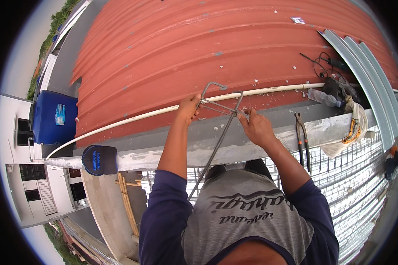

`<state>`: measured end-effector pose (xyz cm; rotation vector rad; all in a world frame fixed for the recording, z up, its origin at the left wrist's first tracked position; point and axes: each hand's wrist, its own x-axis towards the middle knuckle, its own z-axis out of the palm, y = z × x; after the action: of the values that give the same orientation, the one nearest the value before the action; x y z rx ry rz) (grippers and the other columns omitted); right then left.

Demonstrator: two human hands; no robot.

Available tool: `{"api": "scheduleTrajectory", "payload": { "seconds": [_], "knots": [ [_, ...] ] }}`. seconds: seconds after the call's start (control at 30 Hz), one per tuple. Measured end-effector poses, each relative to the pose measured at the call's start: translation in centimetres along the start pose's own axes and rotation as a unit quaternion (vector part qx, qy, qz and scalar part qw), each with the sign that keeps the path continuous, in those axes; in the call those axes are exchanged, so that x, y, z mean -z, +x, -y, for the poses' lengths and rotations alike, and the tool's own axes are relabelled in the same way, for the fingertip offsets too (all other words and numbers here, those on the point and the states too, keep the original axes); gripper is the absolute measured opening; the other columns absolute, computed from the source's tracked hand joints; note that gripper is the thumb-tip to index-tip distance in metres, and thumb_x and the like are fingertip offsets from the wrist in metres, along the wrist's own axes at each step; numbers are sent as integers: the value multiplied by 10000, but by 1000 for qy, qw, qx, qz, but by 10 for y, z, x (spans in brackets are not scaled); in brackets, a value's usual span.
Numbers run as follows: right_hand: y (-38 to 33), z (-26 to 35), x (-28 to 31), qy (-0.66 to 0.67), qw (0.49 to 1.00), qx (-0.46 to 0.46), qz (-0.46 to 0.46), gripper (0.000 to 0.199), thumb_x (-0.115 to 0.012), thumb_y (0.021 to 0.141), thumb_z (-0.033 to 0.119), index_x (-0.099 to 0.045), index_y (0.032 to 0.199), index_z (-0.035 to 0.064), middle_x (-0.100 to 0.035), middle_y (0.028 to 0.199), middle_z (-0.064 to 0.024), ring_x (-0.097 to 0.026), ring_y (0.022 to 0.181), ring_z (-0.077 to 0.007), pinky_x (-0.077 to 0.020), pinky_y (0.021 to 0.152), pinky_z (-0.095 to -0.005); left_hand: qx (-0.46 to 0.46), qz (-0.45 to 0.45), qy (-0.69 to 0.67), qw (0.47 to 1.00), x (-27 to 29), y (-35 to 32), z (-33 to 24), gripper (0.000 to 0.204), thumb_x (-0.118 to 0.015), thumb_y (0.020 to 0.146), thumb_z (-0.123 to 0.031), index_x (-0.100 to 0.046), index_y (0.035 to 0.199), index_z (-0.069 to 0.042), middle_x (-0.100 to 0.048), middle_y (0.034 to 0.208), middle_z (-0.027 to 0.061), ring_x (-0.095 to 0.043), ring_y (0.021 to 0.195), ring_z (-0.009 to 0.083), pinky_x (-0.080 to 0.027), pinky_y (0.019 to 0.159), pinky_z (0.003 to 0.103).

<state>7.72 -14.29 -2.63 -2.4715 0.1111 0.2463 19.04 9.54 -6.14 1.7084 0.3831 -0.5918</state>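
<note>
In front of me is a bent steel reinforcing bar (220,142), with a long straight leg running down past my lap and hooked bends at its top. A shorter crosspiece (217,105) meets the long leg close to my right hand. My left hand (190,108) is closed around the bent steel at its left side, over the white pipe. My right hand (257,128) has its thumb and forefinger drawn together at the joint of the bars; whatever they pinch is too small to make out.
Long-handled pincers (302,141) lie on the concrete ledge (137,160), right of me; a dark cap (100,160) rests at left. Beyond run a white pipe (141,115) and red metal roofing (172,57). Metal sheets (362,75), a plastic bottle (323,97) and steel mesh (340,176) are at right.
</note>
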Motion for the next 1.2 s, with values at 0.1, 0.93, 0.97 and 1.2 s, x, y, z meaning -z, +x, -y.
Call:
{"api": "scheduleTrajectory", "payload": {
  "seconds": [0.1, 0.93, 0.97, 1.2],
  "knots": [
    [-2, 5, 0, -15, 1000, 0, -25, 467, -472, 957, 372, -504, 1131, -60, -650, 841, -299, -635, 876, -446, -486, 791, -512, 16, -20, -17, 1000, -7, -8, -9, 270, -515, 981, -324, -593, 995, -66, -523, 709, 7, -382, 464, 54, -276, 391, 226],
    [-91, 32, 31, 569, 815, -104, 42, 382, -492, 990, 209, -533, 1289, -24, -490, 694, -21, -480, 605, -84, -439, 561, -250, -4, 58, -53, 997, -9, -12, -3, 252, -518, 976, -302, -586, 985, -59, -507, 713, 10, -379, 470, 48, -274, 394, 216],
    [-90, 35, 36, 469, 872, -120, 78, 375, -492, 988, 204, -539, 1291, -11, -532, 734, -56, -525, 651, -110, -462, 610, -265, -12, 59, -57, 997, -9, -13, -4, 255, -517, 976, -303, -586, 987, -58, -507, 712, 11, -378, 469, 48, -273, 394, 217],
    [-80, 4, 27, 157, 987, -20, 9, 420, -487, 960, 253, -536, 1298, 9, -643, 1058, -186, -634, 974, -276, -485, 876, -355, -31, 62, -45, 997, -12, -27, -18, 255, -508, 977, -289, -591, 999, -48, -514, 716, 14, -377, 465, 48, -263, 395, 221]
  ]
}}
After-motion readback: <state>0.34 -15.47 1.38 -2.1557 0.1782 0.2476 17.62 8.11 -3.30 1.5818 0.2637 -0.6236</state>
